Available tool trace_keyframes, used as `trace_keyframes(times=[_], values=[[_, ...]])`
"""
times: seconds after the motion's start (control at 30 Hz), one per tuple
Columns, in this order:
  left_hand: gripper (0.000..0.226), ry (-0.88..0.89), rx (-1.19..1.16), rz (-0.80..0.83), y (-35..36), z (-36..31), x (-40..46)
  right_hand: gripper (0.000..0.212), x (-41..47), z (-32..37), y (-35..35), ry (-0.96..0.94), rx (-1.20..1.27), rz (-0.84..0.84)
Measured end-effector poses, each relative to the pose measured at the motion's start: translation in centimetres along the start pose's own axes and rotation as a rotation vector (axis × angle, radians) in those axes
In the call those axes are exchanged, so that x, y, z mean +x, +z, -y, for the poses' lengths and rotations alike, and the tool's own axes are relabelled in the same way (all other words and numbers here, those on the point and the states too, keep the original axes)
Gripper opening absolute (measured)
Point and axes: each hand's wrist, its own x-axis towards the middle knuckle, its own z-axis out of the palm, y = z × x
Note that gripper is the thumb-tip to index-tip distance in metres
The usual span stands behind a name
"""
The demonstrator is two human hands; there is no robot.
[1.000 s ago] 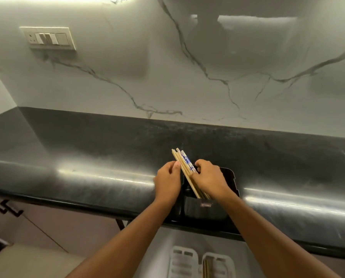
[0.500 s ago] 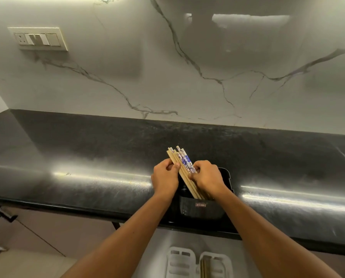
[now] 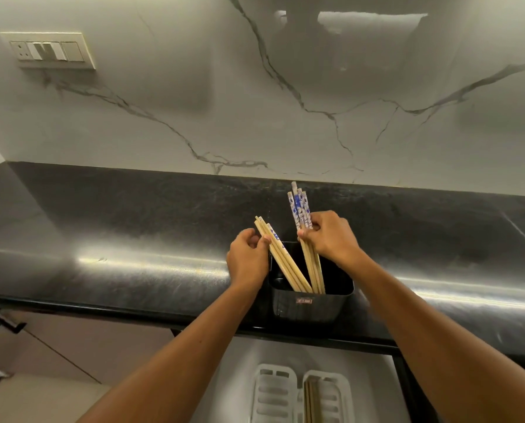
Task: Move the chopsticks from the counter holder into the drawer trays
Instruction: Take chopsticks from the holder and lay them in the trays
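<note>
Two bundles of chopsticks are in my hands, both with their lower ends down inside the black holder [image 3: 311, 303] on the desk [image 3: 133, 239]. My left hand [image 3: 247, 259] pinches the plain wooden bundle [image 3: 281, 261], which leans left out of the holder. My right hand [image 3: 328, 236] is curled round the blue-patterned bundle [image 3: 300, 209], standing nearly upright with its tips rising above the fingers. The two bundles are split apart, forming a V from the holder's mouth.

Progress, as I judge it: early to middle. Below the desk edge the drawer is open and two white trays [image 3: 275, 392] sit side by side. The right tray [image 3: 336, 395] already has a few wooden chopsticks [image 3: 311, 401] lying in it; the left tray looks bare, though the frame cuts off its lower part. So at least one lot appears delivered.

Left to do: lift both bundles clear of the holder, carry them down to the drawer, lay each in a tray. Whether more chopsticks remain loose in the holder, I cannot tell; the inside is dark.
</note>
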Motion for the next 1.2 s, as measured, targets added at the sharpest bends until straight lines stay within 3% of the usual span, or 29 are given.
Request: trace_keyframes(times=[0.13, 0.23, 0.33, 0.47, 0.57, 0.77, 0.87, 0.93, 0.97, 1.07, 1.2], values=[[0.02, 0.249, 0.053, -0.092, -0.4, -0.7, -0.7, 0.023, 0.2, 1.6, -2.0, -0.075, 0.095, -0.067], [0.027, 0.32, 0.003, 0.07, -0.2, -1.6, -1.4, 0.018, 0.7, 3.3, -3.8, -0.139, 0.165, -0.067], [0.037, 0.261, -0.094, 0.298, 0.2, -2.4, -2.0, 0.013, 1.2, 4.8, -5.4, -0.171, 0.227, -0.019], [0.018, 0.208, -0.261, 0.466, 0.4, -3.2, -2.5, 0.004, 1.3, 6.1, -6.4, -0.155, 0.433, 0.094], [0.019, 0.091, -0.398, 0.59, 0.0, -3.1, -2.8, 0.008, 1.1, 6.3, -6.2, -0.126, 0.517, 0.137], [0.025, -0.006, -0.459, 0.642, -0.7, -2.3, -3.2, 0.006, 1.1, 5.8, -5.5, -0.066, 0.558, 0.201], [0.025, -0.037, -0.494, 0.627, -1.2, -1.9, -3.2, 0.028, 1.2, 5.6, -5.1, -0.227, 0.29, -0.143], [0.026, -0.057, -0.502, 0.631, -1.6, -1.9, -3.2, 0.035, 0.9, 5.1, -5.0, -0.529, -0.129, -0.42], [0.026, -0.066, -0.506, 0.641, -1.8, -1.9, -3.2, 0.038, 0.7, 4.8, -5.0, -0.658, -0.337, -0.48], [0.026, -0.079, -0.535, 0.713, -2.4, -2.1, -3.2, 0.04, 0.4, 4.0, -4.7, -0.827, -0.691, -0.503], [0.028, -0.097, -0.569, 0.798, -2.7, -2.3, -3.6, 0.05, 0.5, 3.2, -4.3, -0.864, -0.817, -0.514]])
